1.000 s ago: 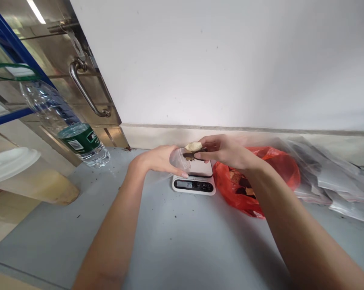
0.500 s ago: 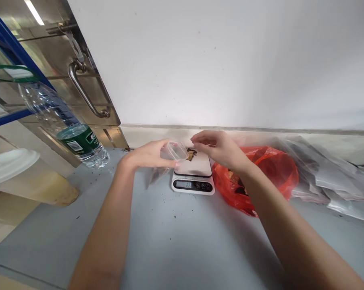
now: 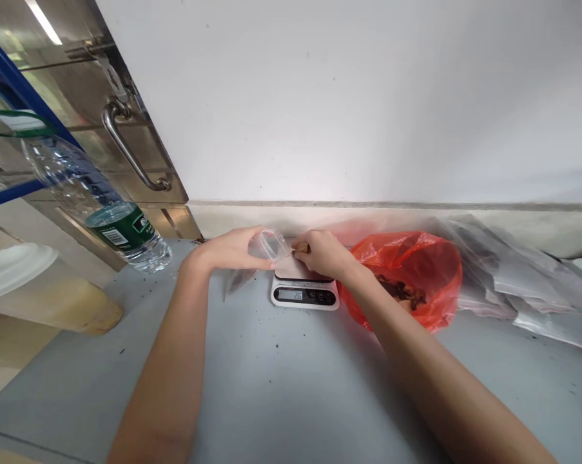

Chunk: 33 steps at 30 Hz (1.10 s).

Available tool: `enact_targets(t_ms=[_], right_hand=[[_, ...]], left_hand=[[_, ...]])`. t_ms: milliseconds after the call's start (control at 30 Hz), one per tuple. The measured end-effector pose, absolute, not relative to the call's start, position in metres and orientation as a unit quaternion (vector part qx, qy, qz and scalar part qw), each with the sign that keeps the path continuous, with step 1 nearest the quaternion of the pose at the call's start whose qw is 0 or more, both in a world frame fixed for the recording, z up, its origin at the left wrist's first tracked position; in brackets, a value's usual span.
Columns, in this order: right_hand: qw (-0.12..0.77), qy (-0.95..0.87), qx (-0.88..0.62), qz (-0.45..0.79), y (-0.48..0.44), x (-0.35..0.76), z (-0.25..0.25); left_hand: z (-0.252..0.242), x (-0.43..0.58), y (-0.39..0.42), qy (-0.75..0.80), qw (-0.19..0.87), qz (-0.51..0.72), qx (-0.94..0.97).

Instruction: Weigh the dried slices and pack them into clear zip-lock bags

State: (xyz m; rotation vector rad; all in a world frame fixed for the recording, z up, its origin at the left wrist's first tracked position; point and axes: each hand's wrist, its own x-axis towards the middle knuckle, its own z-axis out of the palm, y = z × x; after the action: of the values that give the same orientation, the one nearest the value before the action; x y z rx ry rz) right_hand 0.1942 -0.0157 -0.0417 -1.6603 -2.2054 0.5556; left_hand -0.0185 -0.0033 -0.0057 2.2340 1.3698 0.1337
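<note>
A white digital kitchen scale rests on the grey table, its display lit and seeming to read 26 or 2.6. My left hand is closed round a clear plastic zip bag, its mouth held open towards the scale's plate. Over the plate, my right hand pinches a brown dried piece, whose exact kind I cannot make out. Right beside the scale sits an open red plastic bag with more brown dried pieces inside.
Several flat clear plastic bags lie at the right. On the left stand a large water bottle with a green label and a lidded plastic tub. A white wall rises behind the table; dark crumbs are scattered about.
My right hand has come down onto the scale's plate, and its fingers have closed on the brown piece lying there. My left hand still holds the clear bag in nearly the same place.
</note>
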Motion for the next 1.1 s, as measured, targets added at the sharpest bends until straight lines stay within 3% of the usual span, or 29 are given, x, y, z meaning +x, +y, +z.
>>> enact_targets(t_ms=[400,533,733,900,1000,1100], right_hand=[[0.265,-0.728,-0.569,0.277,-0.022,0.219,-0.038],[0.366,-0.72,-0.466,0.361,-0.028,0.223,-0.031],[0.39,-0.728,-0.376,0.421,-0.041,0.213,-0.016],[0.469,-0.743,-0.374,0.296,-0.047,0.217,-0.003],[0.452,-0.775,-0.383,0.219,-0.052,0.226,0.004],[0.428,-0.799,-0.359,0.222,-0.056,0.234,0.01]], left_hand=[[-0.005,0.001,-0.006,0.511,0.25,-0.021,0.822],[-0.004,0.006,-0.008,0.488,0.256,0.005,0.834],[0.006,0.007,-0.015,0.454,0.28,0.075,0.843],[0.013,0.001,-0.018,0.41,0.302,0.159,0.846],[0.017,0.0,-0.019,0.361,0.341,0.22,0.84],[0.019,0.002,-0.021,0.304,0.408,0.287,0.811]])
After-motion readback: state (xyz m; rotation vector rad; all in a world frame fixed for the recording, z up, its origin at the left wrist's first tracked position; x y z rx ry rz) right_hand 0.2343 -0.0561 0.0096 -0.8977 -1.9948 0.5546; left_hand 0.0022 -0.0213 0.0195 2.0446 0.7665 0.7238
